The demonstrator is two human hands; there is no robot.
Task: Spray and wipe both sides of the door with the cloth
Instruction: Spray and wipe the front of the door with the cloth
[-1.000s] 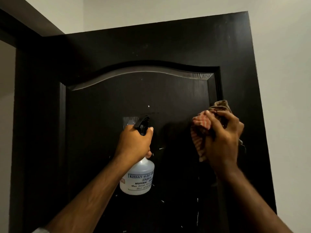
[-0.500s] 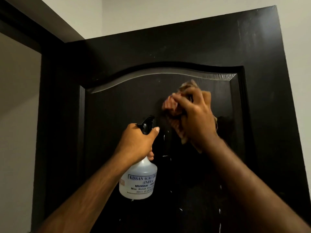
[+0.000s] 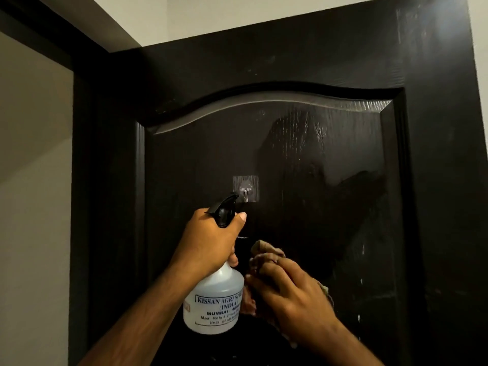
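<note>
A dark door (image 3: 303, 62) with an arched raised panel fills the view. Wet streaks and smears cover the panel's upper right part. My left hand (image 3: 208, 241) grips the neck of a clear spray bottle (image 3: 215, 305) with a black trigger head, held upright close to the door. My right hand (image 3: 293, 297) holds a bunched reddish checked cloth (image 3: 264, 253) against the panel, just right of the bottle. Most of the cloth is hidden under the hand.
A clear stick-on hook (image 3: 245, 188) sits on the panel just above the bottle's nozzle. The dark door frame (image 3: 79, 154) runs down the left side, with a pale wall (image 3: 34, 180) beyond. A light wall (image 3: 482, 62) shows past the door's right edge.
My right hand with the cloth has swept from the panel's right edge up to its top middle, then down beside the bottle, leaving wet smears. The left hand and bottle stayed put.
</note>
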